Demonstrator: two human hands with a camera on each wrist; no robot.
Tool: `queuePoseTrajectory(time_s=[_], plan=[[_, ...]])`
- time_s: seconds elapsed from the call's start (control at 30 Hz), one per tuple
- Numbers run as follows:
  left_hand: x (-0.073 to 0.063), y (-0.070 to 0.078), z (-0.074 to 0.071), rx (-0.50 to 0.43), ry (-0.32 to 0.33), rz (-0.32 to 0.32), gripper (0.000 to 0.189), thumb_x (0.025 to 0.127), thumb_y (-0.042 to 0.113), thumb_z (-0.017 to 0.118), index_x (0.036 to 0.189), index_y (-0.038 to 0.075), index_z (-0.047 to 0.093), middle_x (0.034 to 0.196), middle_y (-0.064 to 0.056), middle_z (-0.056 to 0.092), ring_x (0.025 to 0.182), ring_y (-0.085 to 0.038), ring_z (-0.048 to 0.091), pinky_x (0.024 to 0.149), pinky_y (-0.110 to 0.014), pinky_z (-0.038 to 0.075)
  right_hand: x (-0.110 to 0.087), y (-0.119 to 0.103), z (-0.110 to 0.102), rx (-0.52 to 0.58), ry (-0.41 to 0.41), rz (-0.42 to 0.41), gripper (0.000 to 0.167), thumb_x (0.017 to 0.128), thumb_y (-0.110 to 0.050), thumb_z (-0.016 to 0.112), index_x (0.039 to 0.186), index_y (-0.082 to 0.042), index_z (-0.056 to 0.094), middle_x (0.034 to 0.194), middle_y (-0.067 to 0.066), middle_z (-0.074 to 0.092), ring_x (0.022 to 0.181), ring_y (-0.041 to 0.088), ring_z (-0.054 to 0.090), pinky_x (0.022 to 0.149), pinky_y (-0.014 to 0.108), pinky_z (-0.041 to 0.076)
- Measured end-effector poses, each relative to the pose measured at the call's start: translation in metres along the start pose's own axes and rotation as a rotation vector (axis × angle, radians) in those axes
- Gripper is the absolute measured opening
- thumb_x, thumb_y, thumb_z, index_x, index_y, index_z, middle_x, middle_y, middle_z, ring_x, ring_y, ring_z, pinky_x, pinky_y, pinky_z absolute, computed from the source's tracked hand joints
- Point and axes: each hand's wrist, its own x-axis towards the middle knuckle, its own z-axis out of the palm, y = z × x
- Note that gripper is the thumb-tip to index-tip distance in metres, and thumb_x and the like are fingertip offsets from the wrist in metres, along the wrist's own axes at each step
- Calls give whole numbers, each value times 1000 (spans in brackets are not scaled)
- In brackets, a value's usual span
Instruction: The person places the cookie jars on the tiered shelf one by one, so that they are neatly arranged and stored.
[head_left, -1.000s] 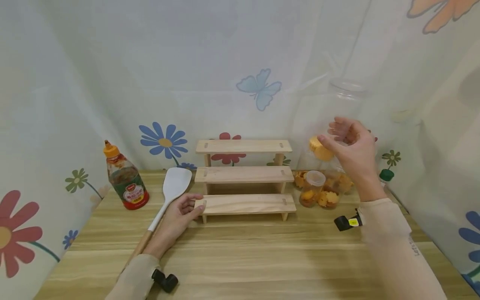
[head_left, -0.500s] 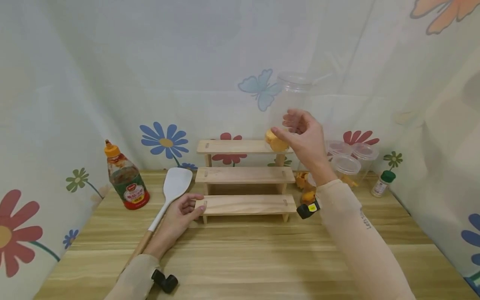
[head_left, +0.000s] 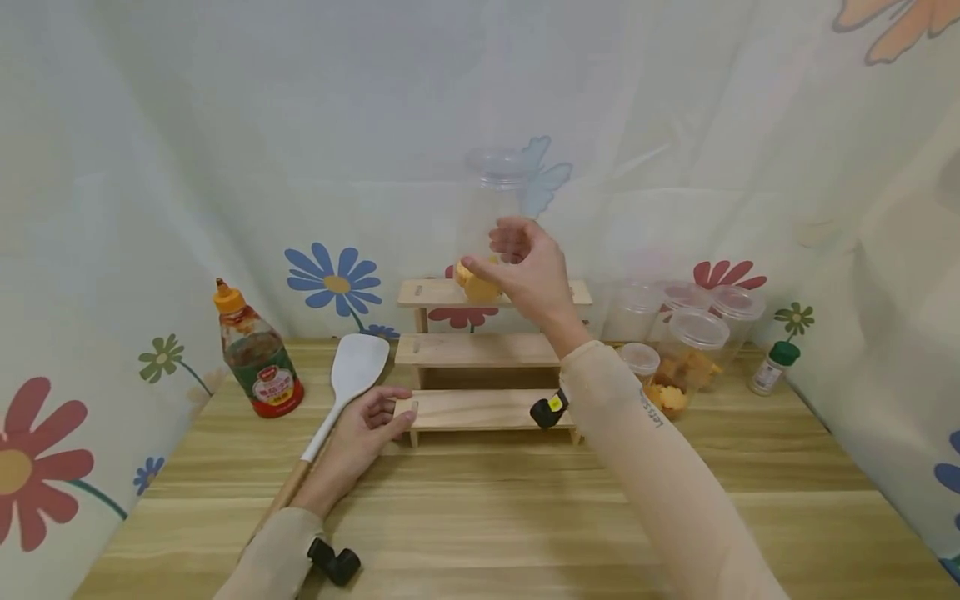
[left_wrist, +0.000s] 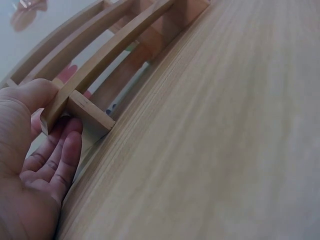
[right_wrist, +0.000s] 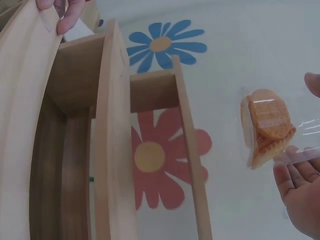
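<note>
My left hand (head_left: pixel 365 427) grips the left end of the lowest step of a three-tier wooden display rack (head_left: pixel 480 350). In the left wrist view, the thumb lies over the board and the fingers are curled beneath it. My right hand (head_left: pixel 534 267) holds a clear lidded jar (head_left: pixel 495 187) upright by its lower part, with thumb and fingers round it. Orange crackers (right_wrist: pixel 270 117) lie in the bottom of that jar. In the head view the jar overlaps the top step; the right wrist view shows a gap between jar and board.
On the right stand several clear jars (head_left: pixel 697 329), some with orange crackers, and a green-capped shaker (head_left: pixel 774 368). A sauce bottle (head_left: pixel 261 367) stands at left. A white spatula (head_left: pixel 352 371) lies beside my left arm. A patterned cloth backdrop (head_left: pixel 225 125) closes off the back.
My right hand has carried the jar leftward from above the other jars to the top step of the rack. My left hand keeps its grip on the rack.
</note>
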Motion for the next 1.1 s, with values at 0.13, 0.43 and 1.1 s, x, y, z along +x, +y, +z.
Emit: queuePoseTrajectory(time_s=[0.13,0.43,1.1], plan=[[-1,0,-1,4,7,-18,36,104,17,82,136,3,71,106,-19,73,88,-16,70,79,-26,61,6,3,20,-14,-33,24,79,90,-33,97,152,-3,58,143,19,69,133,35,66,115,39,54],[-3,0,0,10,9,-18,35,104,16,82,135,3,72,108,-19,74,91,-15,69,81,-24,59,18,9,61,-48,-48,66,83,89,-36,98,154,-8,54,144,12,71,133,27,69,113,40,56],[0,1,-1,3,1,13,35,104,15,81,135,2,71,108,-19,72,92,-16,69,81,-24,58,18,20,90,5,-14,158,70,89,-33,98,143,-13,58,135,3,65,126,24,66,56,41,65]])
